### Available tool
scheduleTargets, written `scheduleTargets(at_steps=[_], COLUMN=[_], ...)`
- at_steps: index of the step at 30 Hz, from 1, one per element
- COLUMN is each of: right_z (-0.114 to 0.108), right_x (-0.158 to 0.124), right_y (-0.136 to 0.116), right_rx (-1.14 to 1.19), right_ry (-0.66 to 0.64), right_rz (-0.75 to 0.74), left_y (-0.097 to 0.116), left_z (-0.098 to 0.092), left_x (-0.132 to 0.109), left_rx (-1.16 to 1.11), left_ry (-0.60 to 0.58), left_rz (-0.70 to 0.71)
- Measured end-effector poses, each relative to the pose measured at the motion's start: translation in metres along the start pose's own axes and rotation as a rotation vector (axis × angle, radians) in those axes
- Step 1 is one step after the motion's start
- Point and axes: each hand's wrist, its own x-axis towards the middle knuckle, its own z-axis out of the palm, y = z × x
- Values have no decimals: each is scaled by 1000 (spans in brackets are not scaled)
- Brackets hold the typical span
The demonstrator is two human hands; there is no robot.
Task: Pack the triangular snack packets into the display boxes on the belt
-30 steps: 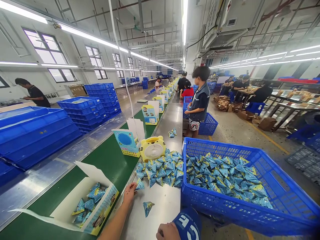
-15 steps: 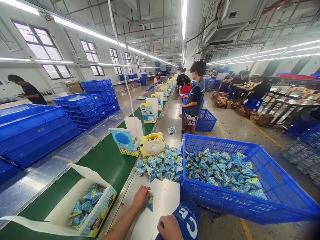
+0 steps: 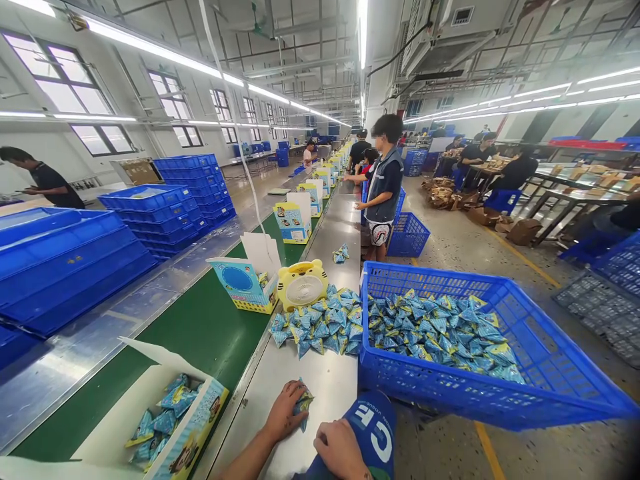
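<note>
The steel surface [image 3: 320, 387] carries a blue crate [image 3: 500, 400] at its right edge and a packet pile [image 3: 320, 327]. Near its front edge, the left hand [image 3: 285, 417] grips small packets [image 3: 303, 402]; the right hand [image 3: 340, 453], nearer the front edge, rests curled, holding nothing visible.

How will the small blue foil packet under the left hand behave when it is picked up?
The small blue triangular foil packet is probably light: the left hand pinches it with fingertips alone. Its crinkled, glossy film suggests it is soft and somewhat slippery. Its flat faces make rolling unlikely; the packets in the pile lie still.
</note>
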Motion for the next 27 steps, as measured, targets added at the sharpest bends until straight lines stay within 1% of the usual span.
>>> scheduleTargets(at_steps=[4,9,13,19,23,27], right_z=[1,0,1,6,11,15], right_x=[0,-1,-1,3,7,9], right_y=[4,2,1,6,12,16], right_rx=[-1,12,2,-21,-31,-66], right_ry=[-14,-3,-8,-13,-15,-23], right_rz=[-1,-4,-9,9,4,0], left_y=[-3,-3,-1,3,16,29], left_z=[5,4,6,8,2,-6], left_x=[4,7,10,17,20,24], left_rx=[-15,-42,12,116,132,70], left_ry=[77,118,128,31,-67,-142], left_rz=[43,77,62,-5,-70,-163])
